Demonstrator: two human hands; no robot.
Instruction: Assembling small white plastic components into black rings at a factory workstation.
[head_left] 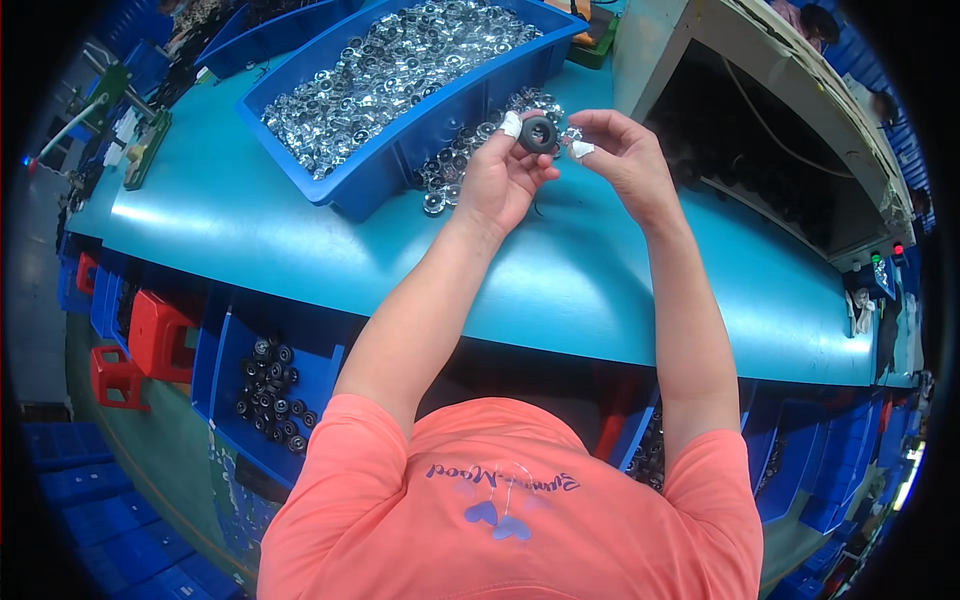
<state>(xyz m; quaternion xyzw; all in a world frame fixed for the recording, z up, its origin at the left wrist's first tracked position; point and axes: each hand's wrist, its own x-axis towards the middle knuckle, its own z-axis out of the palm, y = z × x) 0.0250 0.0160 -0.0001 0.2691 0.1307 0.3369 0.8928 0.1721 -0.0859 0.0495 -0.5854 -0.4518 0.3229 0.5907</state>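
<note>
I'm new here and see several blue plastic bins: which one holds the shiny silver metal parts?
The large blue plastic bin on the teal table, just left of the left hand. The blue bin below the table edge holds black rings instead.

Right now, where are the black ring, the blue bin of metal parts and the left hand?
black ring (538, 133), head view, its front face.
blue bin (440, 125), head view, near side wall.
left hand (500, 180), head view, back of hand.

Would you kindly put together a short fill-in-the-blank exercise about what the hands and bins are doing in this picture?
1. The left hand holds a black ____ at its fingertips.
2. The big bin on the table is ____ in colour.
3. The bin is filled with shiny ____ parts.
4. The right hand has ____ tape on a fingertip.

Missing words: ring; blue; metal; white
</note>
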